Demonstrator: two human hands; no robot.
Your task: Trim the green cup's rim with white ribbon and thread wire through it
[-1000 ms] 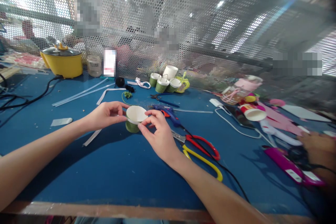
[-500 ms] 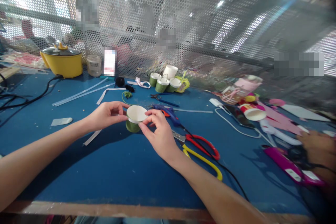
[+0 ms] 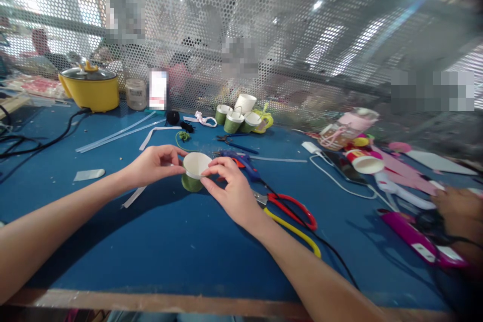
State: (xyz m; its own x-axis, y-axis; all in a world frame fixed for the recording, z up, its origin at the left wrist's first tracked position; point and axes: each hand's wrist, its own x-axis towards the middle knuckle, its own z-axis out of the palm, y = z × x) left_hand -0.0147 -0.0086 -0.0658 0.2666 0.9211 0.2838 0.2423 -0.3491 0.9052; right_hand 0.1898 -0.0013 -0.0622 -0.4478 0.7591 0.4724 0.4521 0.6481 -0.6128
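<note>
A white paper cup [image 3: 197, 165] stands upright between my hands, its lower part covered in green and a white band below the rim. My left hand [image 3: 160, 163] pinches its left side near the rim, fingers closed. My right hand [image 3: 228, 186] grips the right side with thumb and fingertips at the white band. Behind the cup lies a small tangle of green yarn [image 3: 183, 136], its strand running toward the cup. A blue glue gun [image 3: 247, 167] lies just past my right hand. Scissors [image 3: 292, 211] with red and yellow handles lie partly under my right forearm.
Several green-wrapped cups [image 3: 234, 122] stand by the mesh screen. Blue-handled pliers [image 3: 241, 145], ribbon and glue sticks lie behind. A yellow electric pot [image 3: 92, 91] and a glass jar [image 3: 136, 94] are at back left. At right are a phone [image 3: 345, 167], a magenta device [image 3: 411, 235] and another person's hand [image 3: 458, 206].
My hands and the cup keep nearly the same place, with a very slight shift of the whole view. The other person's hand at right has moved slightly.
</note>
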